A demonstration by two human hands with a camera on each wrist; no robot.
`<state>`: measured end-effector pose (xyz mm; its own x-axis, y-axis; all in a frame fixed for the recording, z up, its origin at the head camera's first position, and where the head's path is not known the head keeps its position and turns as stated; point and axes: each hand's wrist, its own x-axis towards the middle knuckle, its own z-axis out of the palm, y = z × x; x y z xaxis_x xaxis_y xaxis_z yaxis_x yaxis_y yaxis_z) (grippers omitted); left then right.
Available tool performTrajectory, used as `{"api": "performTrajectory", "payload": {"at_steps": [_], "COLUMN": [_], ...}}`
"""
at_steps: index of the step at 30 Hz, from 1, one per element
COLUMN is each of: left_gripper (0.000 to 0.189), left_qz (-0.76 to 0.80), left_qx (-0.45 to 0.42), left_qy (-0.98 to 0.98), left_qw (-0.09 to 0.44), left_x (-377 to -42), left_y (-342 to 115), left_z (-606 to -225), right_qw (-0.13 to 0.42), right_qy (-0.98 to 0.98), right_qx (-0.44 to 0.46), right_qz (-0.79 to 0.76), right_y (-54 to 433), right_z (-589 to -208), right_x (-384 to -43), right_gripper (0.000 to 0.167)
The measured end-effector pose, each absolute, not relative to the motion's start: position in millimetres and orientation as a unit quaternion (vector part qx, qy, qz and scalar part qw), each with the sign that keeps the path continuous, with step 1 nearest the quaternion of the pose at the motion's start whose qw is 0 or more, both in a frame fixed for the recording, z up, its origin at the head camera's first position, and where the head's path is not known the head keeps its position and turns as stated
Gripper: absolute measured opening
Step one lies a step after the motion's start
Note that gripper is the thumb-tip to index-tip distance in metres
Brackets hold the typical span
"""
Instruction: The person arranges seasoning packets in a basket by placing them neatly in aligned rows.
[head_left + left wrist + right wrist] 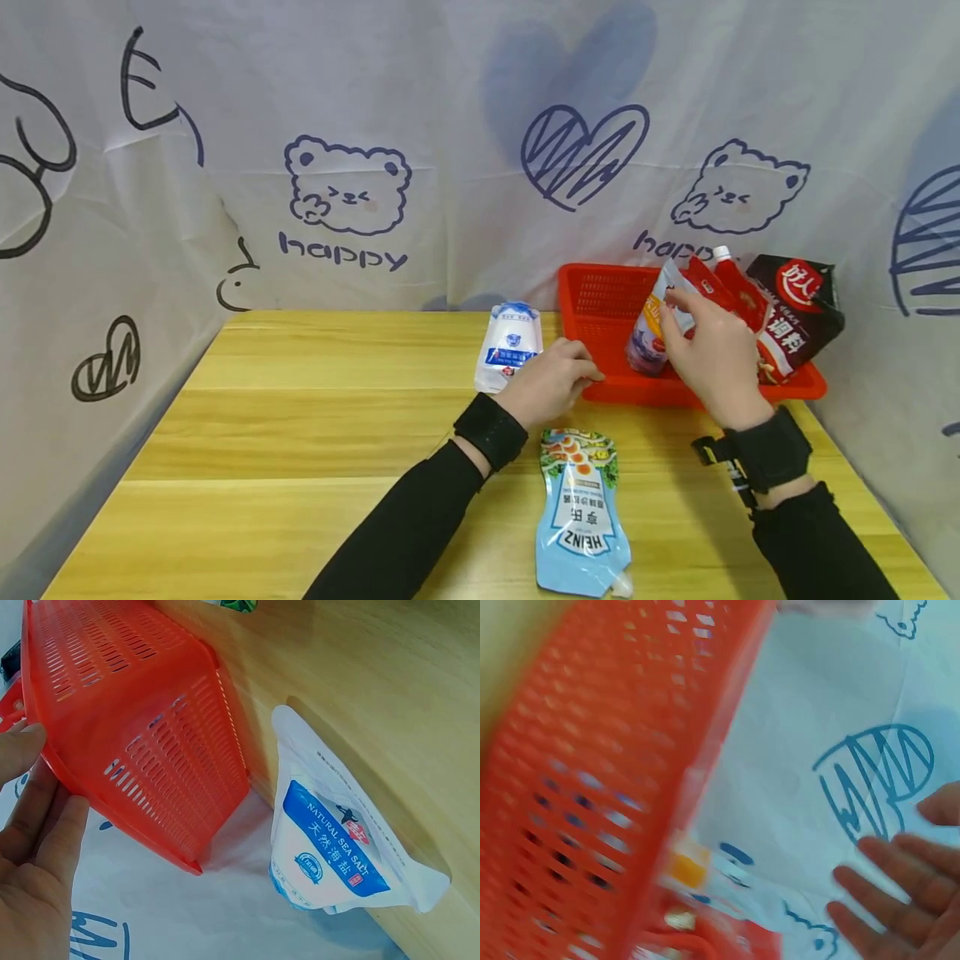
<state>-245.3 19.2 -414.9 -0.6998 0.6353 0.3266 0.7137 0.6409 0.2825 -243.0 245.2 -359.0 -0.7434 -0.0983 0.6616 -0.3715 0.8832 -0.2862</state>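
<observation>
My left hand (551, 379) pinches the front left rim of a red plastic basket (592, 337), thumb on one side and fingers on the other in the left wrist view. Over the basket is my right hand (712, 354), its fingers (885, 911) apart and holding nothing in the right wrist view. It overlaps a purple and yellow pouch (647, 337) leaning upright inside. Beside that pouch stand a red spouted pouch (738, 287) and a dark seasoning bag (797, 321). A white sea salt bag (330, 847) stands on the table just left of the basket.
A light blue Heinz pouch (583, 517) lies flat on the wooden table (300, 433), in front of the basket and between my forearms. White cloth (465, 183) with drawn bears and hearts hangs behind the table and along its sides.
</observation>
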Motion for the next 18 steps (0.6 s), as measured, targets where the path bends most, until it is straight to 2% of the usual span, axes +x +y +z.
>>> {"api": "performTrajectory", "payload": {"at_steps": [4,8,18], "left_gripper": [0.022,0.022,0.023], "left_qz": [-0.200,-0.197,-0.206], "left_qx": [-0.374,-0.366,-0.364], "left_qy": [-0.900,-0.904,-0.898], "left_qw": [0.099,0.104,0.136], "left_x": [-244.9,-244.5,-235.6], "left_y": [18.4,18.2,20.1], "left_z": [-414.7,-413.9,-426.1], "right_qw": [0.369,0.364,0.234], "right_qy": [-0.889,-0.883,-0.917], "right_qx": [0.172,0.199,0.238], "right_qz": [0.209,0.219,0.218], "right_y": [243.7,242.8,244.5], "right_z": [-384.3,-408.6,-444.5], "right_x": [-232.0,-226.4,-228.5], "right_gripper": [0.027,0.023,0.016]}}
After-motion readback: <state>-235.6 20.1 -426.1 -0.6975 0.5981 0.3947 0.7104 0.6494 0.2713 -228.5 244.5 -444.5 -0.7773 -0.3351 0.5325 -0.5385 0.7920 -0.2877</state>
